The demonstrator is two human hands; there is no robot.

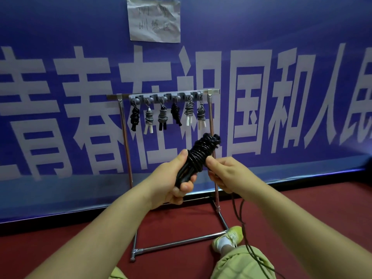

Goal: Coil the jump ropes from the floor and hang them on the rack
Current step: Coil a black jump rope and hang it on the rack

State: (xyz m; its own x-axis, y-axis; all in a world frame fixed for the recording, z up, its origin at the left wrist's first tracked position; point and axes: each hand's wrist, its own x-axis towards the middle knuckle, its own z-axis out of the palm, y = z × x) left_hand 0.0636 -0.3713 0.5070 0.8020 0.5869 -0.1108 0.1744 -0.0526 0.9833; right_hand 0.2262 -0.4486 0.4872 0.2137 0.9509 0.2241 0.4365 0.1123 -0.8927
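Note:
A black jump rope (199, 154) is wound into a thick bundle and held up in front of the rack. My left hand (173, 178) grips its black handles at the lower end. My right hand (225, 174) pinches the rope beside the coil, and the loose tail (241, 218) hangs down past my right knee. The metal rack (122, 115) stands against the blue banner, with a grey hook bar on top. Several coiled ropes (163, 116), some black and some grey with white handles, hang from its hooks.
The rack's chrome base frame (181, 241) lies on the red floor. My right foot in a yellow-green shoe (229, 237) rests against the base bar. A blue banner with large white characters covers the wall, with a paper note (154, 19) taped above.

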